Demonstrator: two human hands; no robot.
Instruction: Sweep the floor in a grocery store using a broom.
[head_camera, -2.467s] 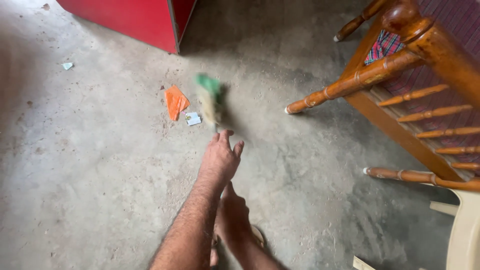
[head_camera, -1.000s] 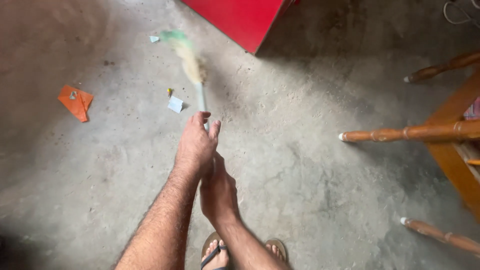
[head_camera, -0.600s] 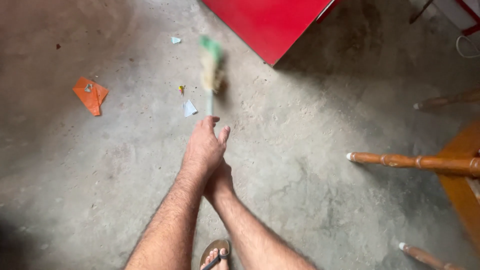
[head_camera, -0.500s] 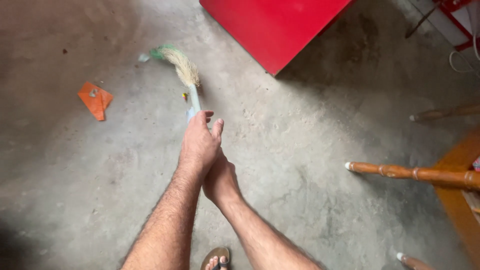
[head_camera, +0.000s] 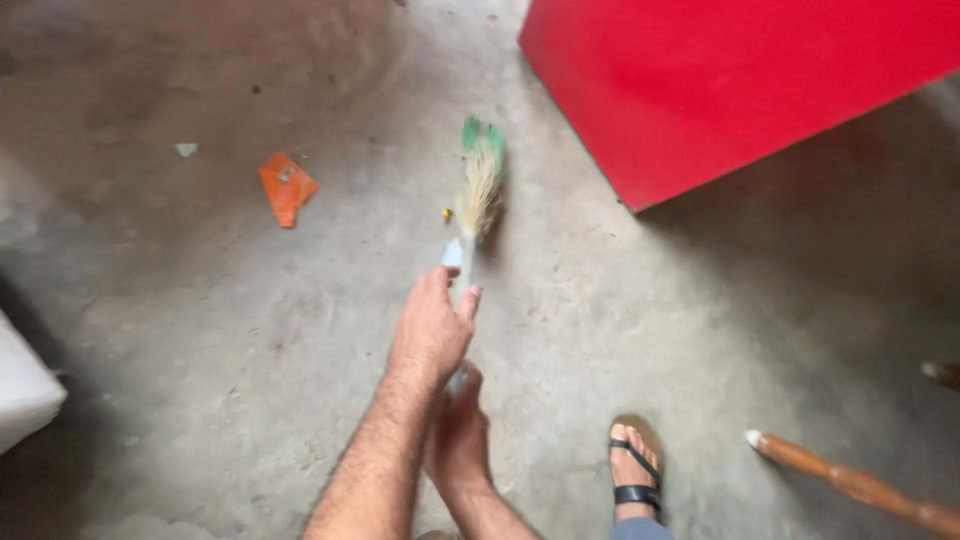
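**Two hands on one broom, head view only**

One view, looking straight down at the floor.

We see both hands stacked on the broom (head_camera: 474, 215) handle. Left hand (head_camera: 432, 335) sits higher up the handle, nearer the brush end, fingers curled round it, thumb on the far side. Right hand (head_camera: 458, 435) grips lower down, just below and touching the left, fingers wrapped shut round the handle; most of the handle is hidden between the two fists.

Broom runs away from us, roughly straight up the frame. Brush head is straw-coloured with a green tip, motion-blurred, so we cannot tell if the bristles touch the concrete floor (head_camera: 220, 330). Only a short pale stretch of handle shows between the left hand and the bristles.

Litter: an orange scrap (head_camera: 287, 187) lies flat on the floor, well left of the brush head, apart from it. A small pale green scrap (head_camera: 186, 150) lies further left and up. A tiny yellow bit (head_camera: 448, 213) sits just beside the brush head on its left.

Surroundings: red cabinet (head_camera: 720, 90) fills the upper right, its corner near the brush but not touching. Sandalled foot (head_camera: 634, 467) is at bottom, right of the hands. A wooden chair leg (head_camera: 850, 483) pokes in at lower right. A white object (head_camera: 25, 390) clips the left edge; we cannot tell what it is.
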